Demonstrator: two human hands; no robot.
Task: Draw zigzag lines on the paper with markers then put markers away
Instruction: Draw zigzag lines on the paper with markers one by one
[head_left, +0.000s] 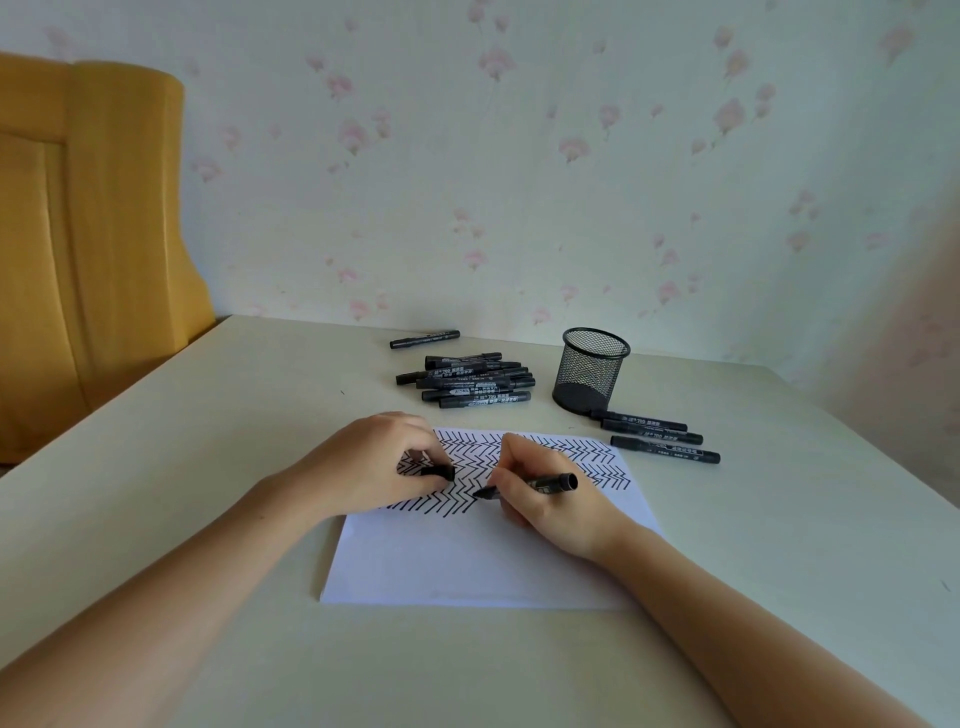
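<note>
Right hand (540, 499) gripped a black marker (540, 485) on the zigzag-lined white paper (467, 561), left hand (379, 467) pinched its black cap (439, 472), black mesh cup (592, 369) beyond the paper.

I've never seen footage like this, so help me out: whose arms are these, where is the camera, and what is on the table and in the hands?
There is no machine here. The single picture comes from a camera worn on a person's head, looking down at their own bare arms. The right hand holds an uncapped black marker, tip on the paper, which is half covered with zigzag lines. The left hand rests on the paper, pinching what looks like the marker's cap. Farther back lie a pile of markers, an empty mesh pen cup and three more markers beside it.
</note>
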